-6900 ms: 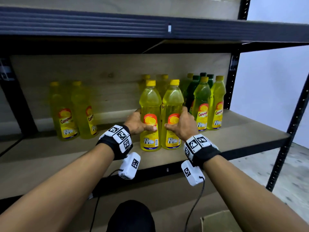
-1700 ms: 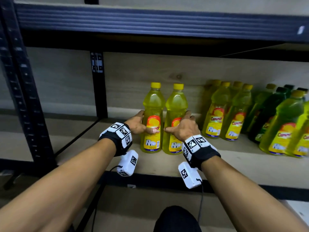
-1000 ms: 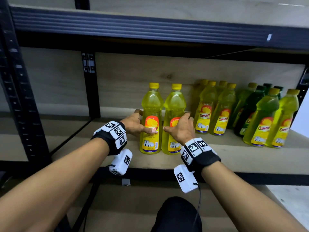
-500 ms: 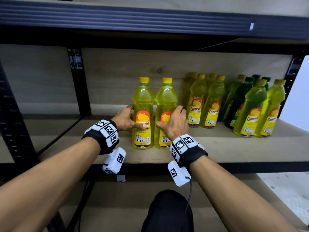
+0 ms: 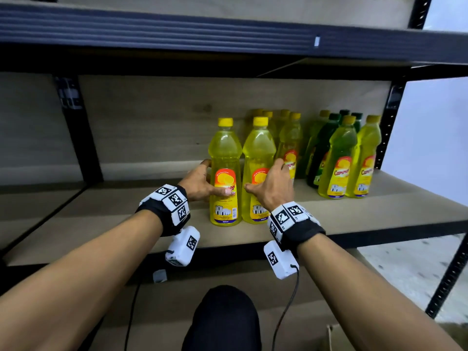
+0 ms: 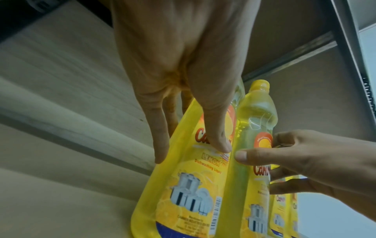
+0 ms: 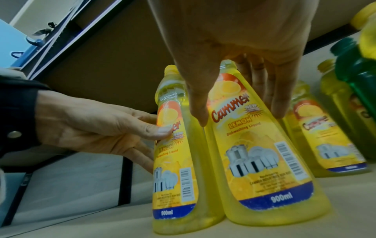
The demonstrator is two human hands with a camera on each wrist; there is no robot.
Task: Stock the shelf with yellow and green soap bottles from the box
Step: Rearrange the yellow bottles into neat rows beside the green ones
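Two yellow soap bottles are seen standing upright and touching each other on the shelf board (image 5: pixel 354 219), near its front edge. The left bottle (image 5: pixel 225 173) is held by the left hand (image 5: pixel 200 182): the thumb is laid across the front label and the fingers are curved round the bottle's far left side. The right bottle (image 5: pixel 258 171) is held by the right hand (image 5: pixel 272 186), with the thumb on the label and the fingers wrapped round its right side. In the wrist views both grips are shown loose, the fingers only lightly bent against the plastic.

Just right of the held pair, and further back, a cluster of yellow bottles (image 5: pixel 288 148) is recorded. Further right of the pair, a group of green bottles (image 5: pixel 340 158) is noted, dark green ones at the rear and lighter ones in front, close to the black upright (image 5: pixel 387 138). Below the shelf's front edge, a corner of a cardboard box (image 5: pixel 336 336) is visible.
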